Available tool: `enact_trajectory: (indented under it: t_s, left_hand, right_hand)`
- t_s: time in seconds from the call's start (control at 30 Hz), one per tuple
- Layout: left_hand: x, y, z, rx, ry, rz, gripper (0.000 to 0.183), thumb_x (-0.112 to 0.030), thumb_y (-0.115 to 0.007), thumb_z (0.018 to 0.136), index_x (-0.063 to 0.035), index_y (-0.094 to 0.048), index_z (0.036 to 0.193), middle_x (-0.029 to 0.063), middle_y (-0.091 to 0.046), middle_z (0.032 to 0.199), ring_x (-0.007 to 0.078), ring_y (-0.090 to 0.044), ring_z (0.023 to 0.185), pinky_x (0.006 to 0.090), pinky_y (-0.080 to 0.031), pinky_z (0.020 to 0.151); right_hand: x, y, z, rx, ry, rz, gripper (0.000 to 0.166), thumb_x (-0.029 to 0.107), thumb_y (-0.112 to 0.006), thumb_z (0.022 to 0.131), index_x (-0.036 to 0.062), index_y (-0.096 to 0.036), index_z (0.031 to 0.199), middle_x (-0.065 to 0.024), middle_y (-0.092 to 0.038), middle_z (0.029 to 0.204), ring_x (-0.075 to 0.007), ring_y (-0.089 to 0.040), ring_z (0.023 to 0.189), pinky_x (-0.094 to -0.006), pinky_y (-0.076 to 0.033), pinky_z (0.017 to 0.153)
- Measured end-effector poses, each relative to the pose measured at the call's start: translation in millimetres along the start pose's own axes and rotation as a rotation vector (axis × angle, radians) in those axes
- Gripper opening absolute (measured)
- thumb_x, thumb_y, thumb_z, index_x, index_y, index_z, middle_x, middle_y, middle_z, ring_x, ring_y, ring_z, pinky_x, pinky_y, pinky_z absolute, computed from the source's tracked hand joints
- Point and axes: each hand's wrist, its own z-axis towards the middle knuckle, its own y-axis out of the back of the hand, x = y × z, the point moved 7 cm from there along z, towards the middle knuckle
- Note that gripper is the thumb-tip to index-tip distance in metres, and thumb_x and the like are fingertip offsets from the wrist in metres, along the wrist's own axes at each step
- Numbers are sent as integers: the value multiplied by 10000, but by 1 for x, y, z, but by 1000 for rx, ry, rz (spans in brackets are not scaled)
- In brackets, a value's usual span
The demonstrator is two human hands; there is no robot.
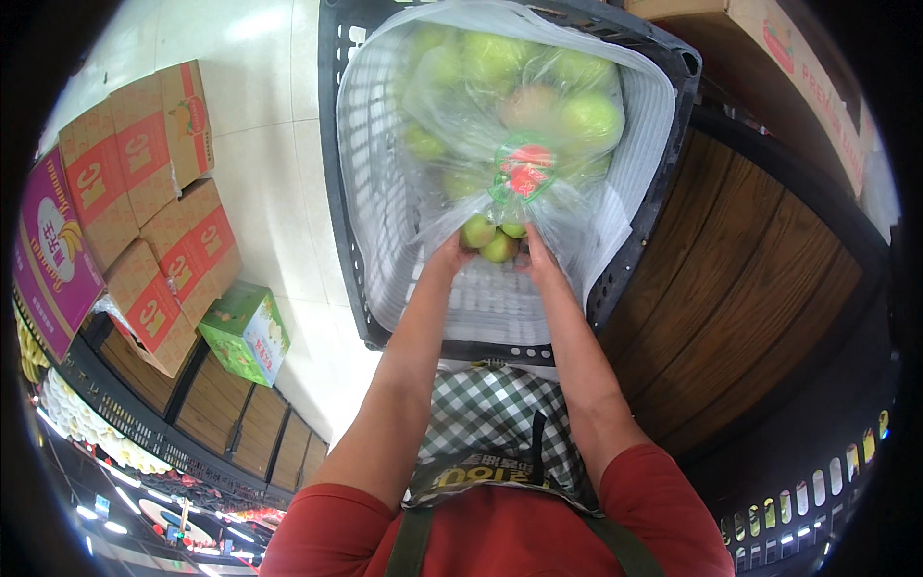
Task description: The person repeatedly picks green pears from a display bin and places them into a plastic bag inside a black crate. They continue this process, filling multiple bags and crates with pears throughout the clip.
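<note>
My left hand [459, 252] and my right hand [539, 258] cup several small green fruits [497, 246] between them, inside a black plastic crate [642, 238]. White foam lining [652, 137] covers the crate's inner walls. Just beyond my fingers, a clear plastic bag [461, 108] with a red and green print spreads over many larger green fruits [588, 119]; one of them has a reddish side. The fingertips are partly hidden by the fruits and the plastic.
Stacked cardboard banana boxes [155, 209], a purple box [58, 252] and a green carton [245, 333] stand at the left. Brown wood panels [735, 288] of a display stand lie right of the crate, below another cardboard box [793, 79]. Pale tiled floor [259, 173] shows between boxes and crate.
</note>
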Motion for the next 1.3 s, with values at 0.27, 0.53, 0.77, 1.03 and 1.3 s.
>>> enact_trajectory:
  t_s: [0.27,0.53,0.77,1.03,1.3]
  left_hand:
    - [-19,-26,-45,57,16,106,704,-692,-504,850,-214,-477,1367,14,-536,1338,203,-504,1215,421,-396,989]
    - [-17,-54,-135,198,-30,-69,665,-661,-474,882,-201,-483,1361,53,-512,1367,280,-488,1244,566,-330,1020]
    - [-26,-79,-238,315,-55,-81,725,-673,-485,855,-150,-474,1358,157,-470,1393,406,-450,1272,691,-303,1000]
    - [-32,-87,-362,633,-129,-123,655,-595,-552,844,-114,-534,1288,171,-519,1354,436,-470,1251,721,-348,974]
    - [-33,-154,-527,776,160,-156,875,-697,-578,748,-40,-472,1315,241,-337,1461,487,-248,1370,781,-214,1004]
  right_hand:
    - [0,-3,-1,101,-102,142,921,733,-426,835,161,-205,1521,-112,-191,1570,-458,-244,1371,-667,-220,1048]
    - [28,-14,-106,127,55,263,905,706,-550,786,205,-269,1486,-158,-291,1496,-403,-283,1350,-625,-270,1044]
    - [41,-13,-211,195,242,294,805,611,-560,842,139,-332,1452,-117,-364,1458,-294,-315,1352,-596,-315,1034]
    - [55,-10,-385,259,603,335,599,357,-624,881,42,-460,1363,-94,-586,1249,-212,-563,1135,-390,-433,988]
    - [19,28,-569,314,874,534,664,437,-583,899,73,-399,1423,-77,-536,1328,-213,-496,1226,-418,-421,1013]
